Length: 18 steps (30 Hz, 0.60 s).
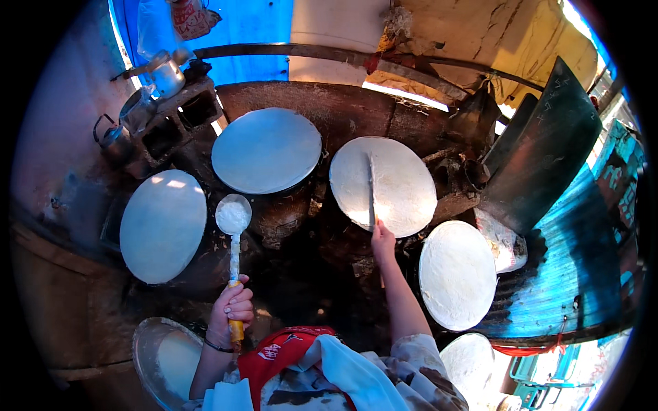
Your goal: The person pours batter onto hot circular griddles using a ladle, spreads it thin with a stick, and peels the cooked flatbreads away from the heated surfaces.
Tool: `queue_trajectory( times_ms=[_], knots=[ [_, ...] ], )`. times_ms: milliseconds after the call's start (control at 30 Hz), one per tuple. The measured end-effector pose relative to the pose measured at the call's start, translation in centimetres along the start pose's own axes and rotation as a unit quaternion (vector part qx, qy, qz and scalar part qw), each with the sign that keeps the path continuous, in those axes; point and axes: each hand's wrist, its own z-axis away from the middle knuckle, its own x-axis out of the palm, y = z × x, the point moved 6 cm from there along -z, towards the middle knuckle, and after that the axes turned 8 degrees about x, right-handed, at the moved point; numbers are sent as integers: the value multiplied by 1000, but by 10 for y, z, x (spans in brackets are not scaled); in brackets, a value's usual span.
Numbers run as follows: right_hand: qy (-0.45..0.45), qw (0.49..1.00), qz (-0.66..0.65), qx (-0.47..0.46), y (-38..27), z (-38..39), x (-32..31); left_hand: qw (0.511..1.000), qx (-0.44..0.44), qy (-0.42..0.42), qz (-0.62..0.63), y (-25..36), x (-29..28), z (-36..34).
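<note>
Head view: left hand (232,306) grips ladle (235,257) by its yellow handle (236,331), likely top-heavy (white load (234,217) inside). Right hand (383,241) grasps thin blade (371,185)'s near end, probably light, stiff; it's across white round (408,181), presumably soft, fragile.

What the dark stove (281,222) carries

Big round plates sit on it. One smooth, pale plate (163,226) is at the left of the frame, and another pale plate (267,151) is at the upper middle. Just right of the middle is a white-coated plate (433,200), with a long thin stick (372,181) across its top. A second white-coated plate (458,277) is at the right.
</note>
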Motion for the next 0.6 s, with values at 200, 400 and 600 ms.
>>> queue_trajectory(
  times_ms=[200,400,600],
  knots=[
    [-62,998,9,26,-5,54,7,998,-54,-15,32,-10,5,-15],
    [36,956,260,-133,-29,68,-31,998,-68,-8,-9,-21,18,-33],
    [-3,931,360,-60,-38,19,-27,998,-57,7,0,-19,11,-33]
  ],
)
